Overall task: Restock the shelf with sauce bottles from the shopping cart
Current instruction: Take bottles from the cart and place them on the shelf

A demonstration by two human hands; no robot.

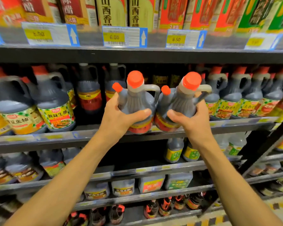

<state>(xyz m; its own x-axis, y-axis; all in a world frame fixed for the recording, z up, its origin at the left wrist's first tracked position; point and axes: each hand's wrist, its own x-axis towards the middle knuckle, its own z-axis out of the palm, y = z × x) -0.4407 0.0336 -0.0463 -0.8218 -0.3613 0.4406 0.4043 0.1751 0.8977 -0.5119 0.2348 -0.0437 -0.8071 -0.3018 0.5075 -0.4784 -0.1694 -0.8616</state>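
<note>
In the head view, two dark sauce bottles with red caps are held up side by side in front of the middle shelf [88, 136], which serves as the landmark. The left bottle [137, 101] is gripped by the left hand [119, 116]: the thumb is laid across the bottle's front, above its red label, and the other fingers are curled round its far side. The right bottle [181, 101] is gripped by the right hand [193, 121] in a mirrored way, with the thumb pressed on the front and the fingers wrapped behind, below the handle. The two bottles are tilted slightly to the right and are seen touching or nearly touching at their shoulders; their bases are level with the front edge of the middle shelf, but whether they rest on it cannot be told.

On the middle shelf, to the left of the held pair, handled soy bottles with green-checked labels [55, 111] are ranged; to the right, a similar row [235, 101] is stood. Directly behind the held bottles a dark gap is seen. Above the middle shelf, yellow price tags [113, 37] are fixed to the upper rail. Below it, further bottles are shelved.
</note>
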